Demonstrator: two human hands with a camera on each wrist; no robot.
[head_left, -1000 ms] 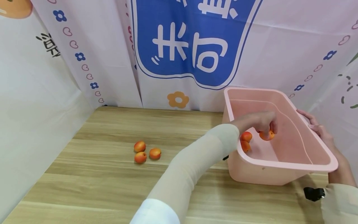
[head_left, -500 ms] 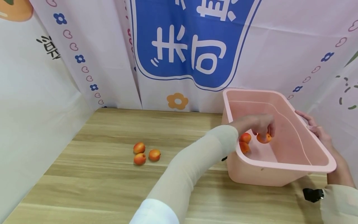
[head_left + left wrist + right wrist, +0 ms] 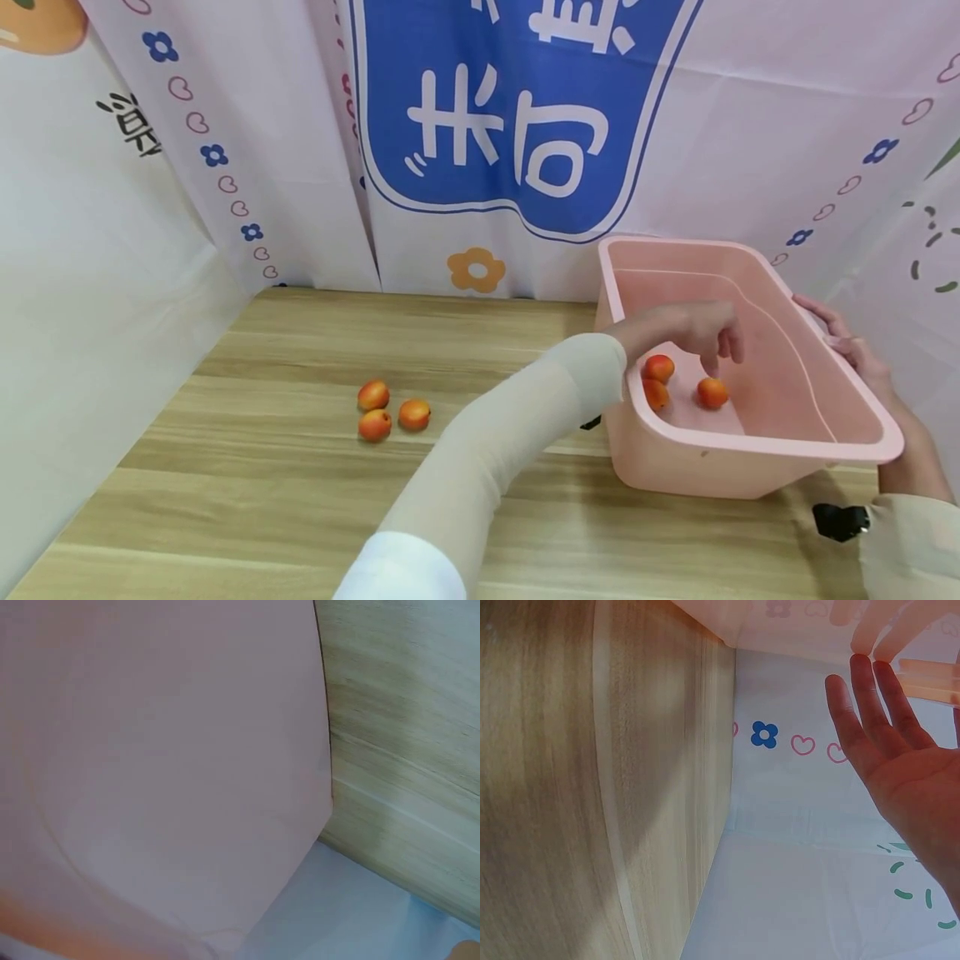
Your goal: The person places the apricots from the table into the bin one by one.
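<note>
In the head view my left hand (image 3: 708,331) hangs inside the pink plastic bin (image 3: 757,446), its fingers pointing down and holding nothing. Just below the fingertips a small oval orange-red fruit (image 3: 712,392) lies on the bin's floor. Two more such fruits, an upper one (image 3: 659,368) and a lower one (image 3: 656,394), lie by the bin's left wall. My right hand (image 3: 862,358) is at the bin's right rim. The right wrist view shows this right hand (image 3: 900,761) with straight fingers, tips against the bin's outer wall (image 3: 802,626); its thumb is hidden there.
On the wooden table (image 3: 262,483), left of the bin, lie three similar fruits: a back one (image 3: 373,395), a front one (image 3: 375,425) and a right one (image 3: 414,414). A printed cloth (image 3: 300,125) hangs behind. The left wrist view mostly shows pink plastic (image 3: 180,750).
My left hand has let go of the fruit, which now lies on the bin's floor below the fingers. The left sleeve has shifted slightly left. My right hand stays at the rim.
</note>
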